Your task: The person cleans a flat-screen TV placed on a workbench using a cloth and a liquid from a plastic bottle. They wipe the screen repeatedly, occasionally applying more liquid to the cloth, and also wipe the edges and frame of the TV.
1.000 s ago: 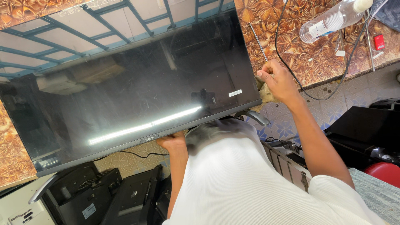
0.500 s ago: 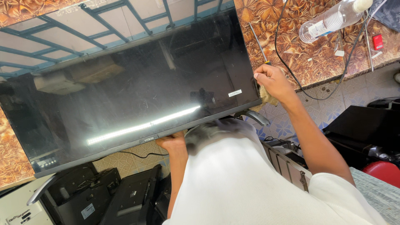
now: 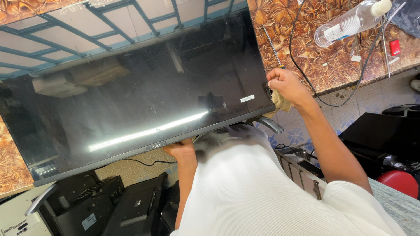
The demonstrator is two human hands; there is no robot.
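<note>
Across the patterned counter (image 3: 306, 48) lies a flat-screen television (image 3: 131, 100), face up, its near edge overhanging. Its left end is cut off by the frame. Under that edge the left hand (image 3: 181, 150) props it, fingers hidden, so their grip cannot be told. At the right corner, the right hand (image 3: 286, 85) is closed on a tan cloth (image 3: 280, 101), mostly covered by the fist, and has shifted slightly lower since a second ago.
</note>
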